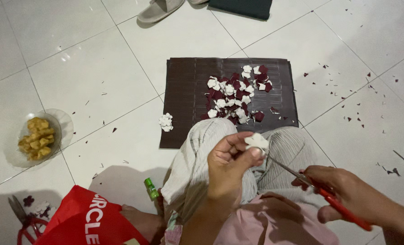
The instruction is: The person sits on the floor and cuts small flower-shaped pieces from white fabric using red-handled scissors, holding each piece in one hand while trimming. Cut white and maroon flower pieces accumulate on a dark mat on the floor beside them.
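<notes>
Left hand (231, 156) pinches white paper flower (257, 142). Right hand (347, 193) grips red-handled scissors (320, 190), blades touching flower. Petal pile (236, 97) on dark mat (184, 90) beyond hands.

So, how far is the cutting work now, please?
Done: a pile of white and maroon cut pieces lies on the dark mat, with a white cluster beside it. In hand: the left hand pinches a white piece, and the right hand brings red-handled scissors to it. How many remain, I cannot tell.
</notes>
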